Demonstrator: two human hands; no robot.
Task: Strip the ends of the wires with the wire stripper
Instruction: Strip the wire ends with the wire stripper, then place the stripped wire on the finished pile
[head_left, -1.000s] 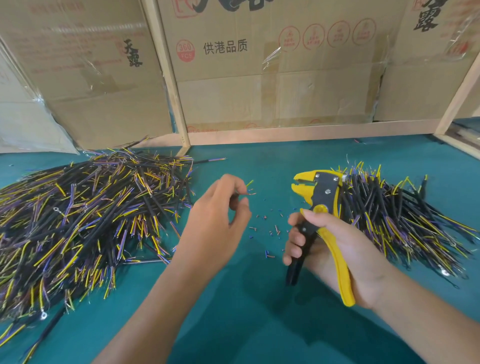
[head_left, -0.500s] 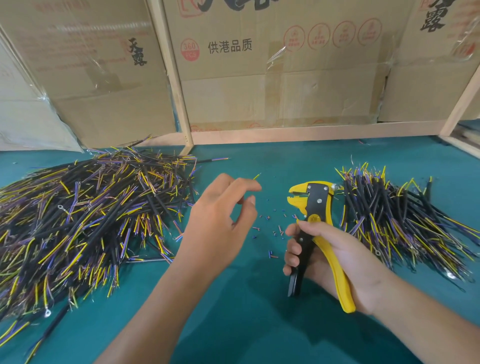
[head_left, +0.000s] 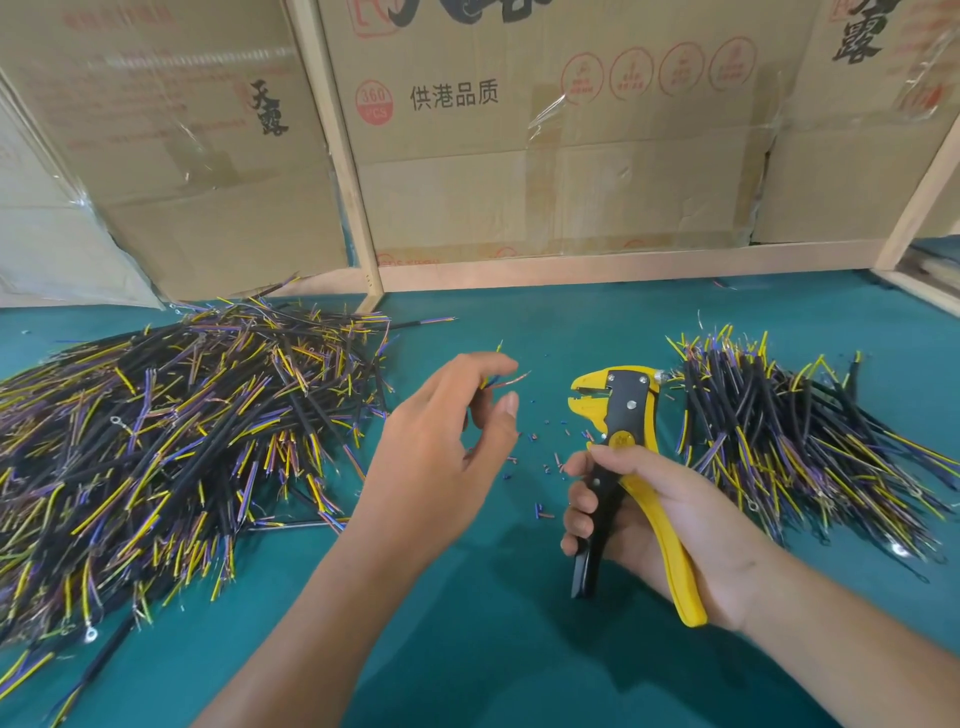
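A: The wire sits pinched at the left hand's fingertips, its bared coppery strands and a yellow end poking out past them, just short of the wire stripper

B: And a second ago?

A: The person's left hand was more closed, with the wire tucked in. It has since lifted and turned the tips toward the tool, whose head now stands a little higher. This suggests one end is done and another is being lined up

B: The right hand?

A: Wrapped round the yellow and black handles, its fingers not squeezing them together, so the yellow jaws stand parted beyond its thumb

B: Around them?

A: Beyond the left knuckles lies the big heap of wires; behind the right fingers a smaller heap; between both hands, insulation scraps dot the green table
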